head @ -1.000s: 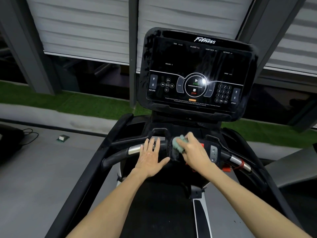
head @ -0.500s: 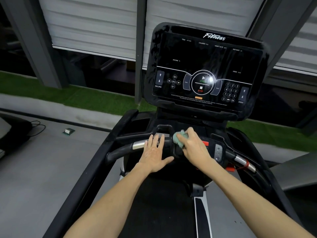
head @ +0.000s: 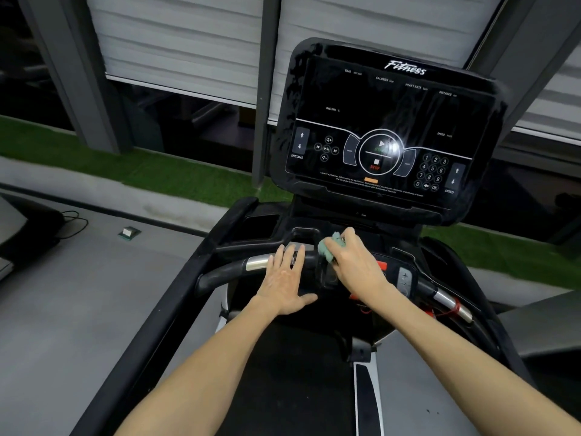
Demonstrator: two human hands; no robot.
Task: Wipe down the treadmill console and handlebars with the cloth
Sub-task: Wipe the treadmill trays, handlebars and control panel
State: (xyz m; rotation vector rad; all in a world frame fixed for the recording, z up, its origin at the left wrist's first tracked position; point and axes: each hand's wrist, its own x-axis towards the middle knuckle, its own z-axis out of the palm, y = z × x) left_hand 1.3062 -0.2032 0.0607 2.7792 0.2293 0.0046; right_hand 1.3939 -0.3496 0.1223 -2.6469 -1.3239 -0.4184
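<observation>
Rubbing the treadmill bar (head: 220,272)
The left hand (head: 284,278) stays flat and open on the bar, holding nothing; the right hand (head: 356,264) squeezes the green cloth (head: 326,249) and has slid it a bit up the middle (the ends likely come next).

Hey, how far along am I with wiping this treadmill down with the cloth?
Done: possibly the console; its glossy frame shows streaks, though that is no proof. In hand: the right hand grips the green cloth against the centre of the handlebar, beside the flat left hand. Left: likely the outer handlebar ends, which neither hand touches.
</observation>
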